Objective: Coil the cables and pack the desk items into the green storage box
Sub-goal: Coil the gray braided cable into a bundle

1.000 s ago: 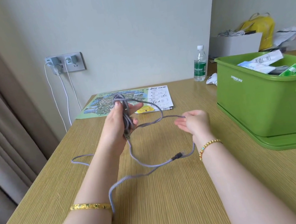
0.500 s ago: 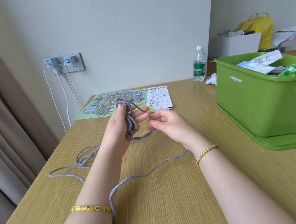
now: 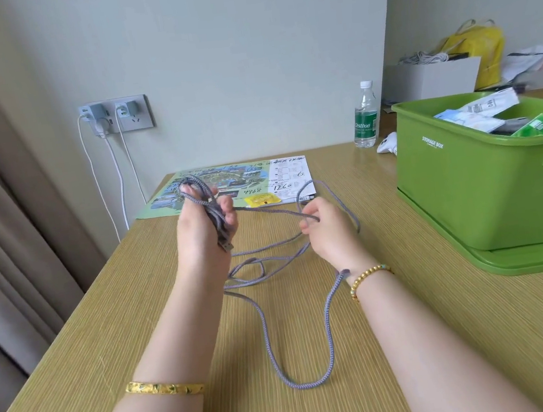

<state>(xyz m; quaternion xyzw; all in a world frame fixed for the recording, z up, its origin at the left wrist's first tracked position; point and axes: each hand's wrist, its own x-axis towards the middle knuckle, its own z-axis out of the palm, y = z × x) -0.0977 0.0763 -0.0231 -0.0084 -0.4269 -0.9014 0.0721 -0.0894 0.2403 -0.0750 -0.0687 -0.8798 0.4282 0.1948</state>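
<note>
A grey braided cable (image 3: 326,316) lies in loose loops on the wooden desk (image 3: 107,331). Several turns of it are wound around my left hand (image 3: 202,228), which is raised above the desk with the USB plug hanging at its palm. My right hand (image 3: 326,229) pinches a taut strand of the same cable to the right of the left hand. The green storage box (image 3: 474,186) stands on its lid at the right, holding packets and a green item.
A colourful map sheet (image 3: 226,186) and a yellow packet (image 3: 260,200) lie at the desk's back. A water bottle (image 3: 364,115) and a white object (image 3: 388,146) stand behind the box. Chargers with white leads hang from the wall socket (image 3: 115,115). A curtain is at left.
My right hand has drawn away from the left, pulling a strand of cable to the right. The loose loops have shifted from the desk's left toward the middle.
</note>
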